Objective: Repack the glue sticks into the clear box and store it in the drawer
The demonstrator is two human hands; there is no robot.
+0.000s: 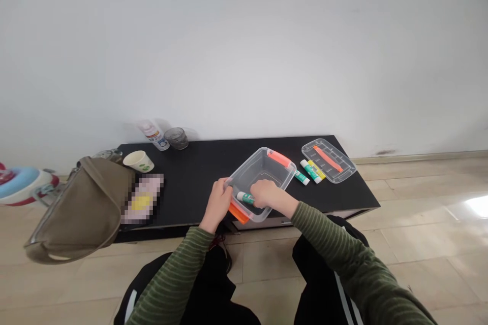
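A clear plastic box (pixel 242 176) with orange latches sits tilted at the front of the black table. My left hand (pixel 218 205) grips its left rim, fingers closed over the edge. Inside the box, my right hand (pixel 267 194) is closed around one end of a green-and-white glue stick (pixel 245 197). Just right of the box lie another glue stick (pixel 302 177), partly hidden by the box wall, a third green one (pixel 311 171), and a yellow stick (pixel 317 169) beside it. The box's clear lid (pixel 335 173), with an orange handle, rests farther right.
On the table's left stand a paper cup (pixel 138 161), a spray can (pixel 153 135) and a grey glass (pixel 176 138). A brown bag (pixel 82 208) hangs over the left edge near a blurred pink packet (pixel 152 188). A white wall rises behind the black table (pixel 190 177).
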